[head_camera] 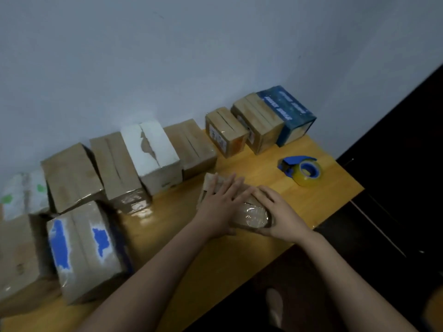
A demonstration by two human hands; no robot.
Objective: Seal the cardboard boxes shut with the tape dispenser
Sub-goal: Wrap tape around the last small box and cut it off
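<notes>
As there is only the head view, every item is listed from it.

**Table**: one, yellow wood, set against a pale wall. Dark furniture stands to its right.

**Cardboard boxes:** eleven counted.
- **Row along the wall, eight, side by side, left to right:**
  - white box with green marks, blurred
  - plain brown box
  - long brown box, its near end glossy with clear tape
  - torn white box, with a ragged tear along the top seam
  - low brown box
  - labelled brown box
  - tall brown box
  - blue printed box, at the far right end
- **In front of the row, at the left, two:**
  - blue-patched box, brown with two torn blue patches on top
  - edge brown box, partly cut off by the frame
- **Apart from the rest, one:** the small box, lying on the table between the two hands. Its near end is shiny with clear tape.

**Tape dispenser**: one, blue, carrying a yellowish roll. It lies on the table near the right edge, beyond and to the right of the hands, and neither hand touches it.

**Hands:** two, forearms bare.
- The left hand lies flat on top of the small box, fingers straight and slightly spread, pressing down.
- The right hand cups the taped end of the small box. Its fingers curve over the top and its thumb lies along the near face, gripping it.
</notes>
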